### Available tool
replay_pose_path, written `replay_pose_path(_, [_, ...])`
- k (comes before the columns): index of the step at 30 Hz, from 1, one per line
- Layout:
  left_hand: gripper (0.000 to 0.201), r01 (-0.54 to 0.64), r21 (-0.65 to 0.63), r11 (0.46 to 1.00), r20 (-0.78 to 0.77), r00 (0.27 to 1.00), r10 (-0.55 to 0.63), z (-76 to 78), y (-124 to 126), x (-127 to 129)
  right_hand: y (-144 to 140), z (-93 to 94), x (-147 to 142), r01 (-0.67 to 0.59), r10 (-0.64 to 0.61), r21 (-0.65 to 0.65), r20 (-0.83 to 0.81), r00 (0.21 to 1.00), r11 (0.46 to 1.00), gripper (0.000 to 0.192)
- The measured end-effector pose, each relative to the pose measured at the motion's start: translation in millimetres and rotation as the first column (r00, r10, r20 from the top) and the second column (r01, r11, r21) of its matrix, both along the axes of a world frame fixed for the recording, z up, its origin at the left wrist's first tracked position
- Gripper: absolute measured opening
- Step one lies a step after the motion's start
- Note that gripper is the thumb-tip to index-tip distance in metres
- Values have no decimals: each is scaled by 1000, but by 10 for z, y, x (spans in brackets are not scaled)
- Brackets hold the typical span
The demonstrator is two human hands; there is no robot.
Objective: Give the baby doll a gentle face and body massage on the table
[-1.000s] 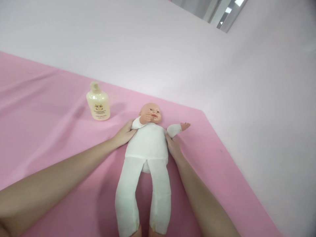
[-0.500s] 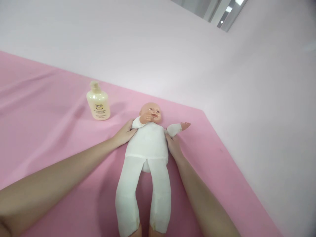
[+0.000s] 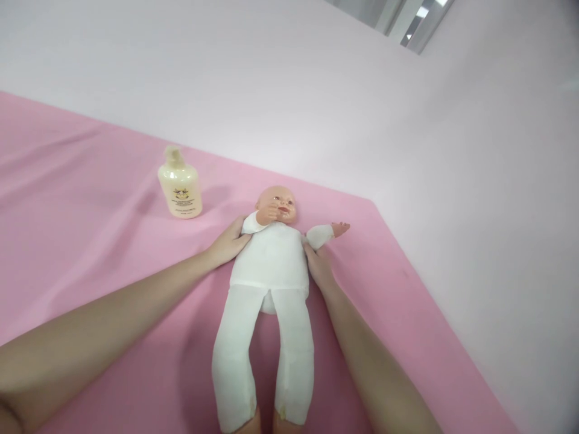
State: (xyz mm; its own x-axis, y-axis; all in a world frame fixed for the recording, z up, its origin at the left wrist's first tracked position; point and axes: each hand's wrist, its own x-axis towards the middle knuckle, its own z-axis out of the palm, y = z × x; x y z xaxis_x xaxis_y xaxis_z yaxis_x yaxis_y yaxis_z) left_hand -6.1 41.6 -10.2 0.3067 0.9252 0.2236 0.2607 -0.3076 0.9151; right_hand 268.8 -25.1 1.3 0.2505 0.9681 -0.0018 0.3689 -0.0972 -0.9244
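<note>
A baby doll [image 3: 270, 259] with a white cloth body lies face up, its feet toward me. My left hand [image 3: 230, 242] grips its side at the armpit, under the doll's bent arm, whose small hand is by its mouth. On the other side my right hand [image 3: 319, 263] holds the doll below its outstretched arm. Both thumbs rest at the front edge of the torso; most of my fingers are hidden behind the doll.
To the left of the doll's head stands a pale yellow pump bottle [image 3: 181, 191] with a cow picture on its label. A pink cloth [image 3: 90, 199] with soft folds covers the surface beneath. Beyond its edge lies a plain white area [image 3: 271, 78].
The view has shifted very slightly. Both hands keep the same hold on the doll, and the bottle stays in place.
</note>
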Motion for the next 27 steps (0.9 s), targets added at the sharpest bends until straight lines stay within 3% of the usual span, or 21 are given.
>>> replay_pose_path(12, [55,17,-4,1000,42,999,-17,31,-22,7,-63,116,-32,-8,7,-27,-24,1000,1000,70])
replay_pose_path(27, [56,17,11,1000,25,1000,-17,12,-9,-4,-38,86,-13,-21,21,3,-8,1000,1000,69])
